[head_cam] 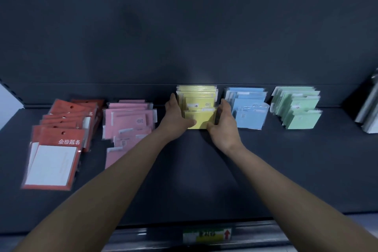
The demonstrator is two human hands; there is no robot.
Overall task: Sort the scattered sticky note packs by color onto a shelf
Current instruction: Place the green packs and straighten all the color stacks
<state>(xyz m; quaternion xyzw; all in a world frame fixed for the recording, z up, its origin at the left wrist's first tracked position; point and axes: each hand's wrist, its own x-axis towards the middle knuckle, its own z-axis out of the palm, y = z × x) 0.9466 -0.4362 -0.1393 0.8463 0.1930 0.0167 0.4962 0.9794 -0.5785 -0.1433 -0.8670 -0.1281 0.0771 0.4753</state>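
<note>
A person's left hand (pixel 176 117) and right hand (pixel 224 124) bracket the yellow sticky note packs (pixel 201 100) at mid-shelf. Straight fingers press flat against the stack's side edges, thumbs along its front edge. Pink packs (pixel 126 120) and blue packs (pixel 248 113) flank it across narrow gaps. Bare shelf (pixel 204 180) stretches to the front lip.

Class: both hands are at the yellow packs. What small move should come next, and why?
Probably squeeze the yellow packs gently together and square them: the left hand and right hand flank the pile, thumbs at the front pack, and the packs lie staggered.
</note>
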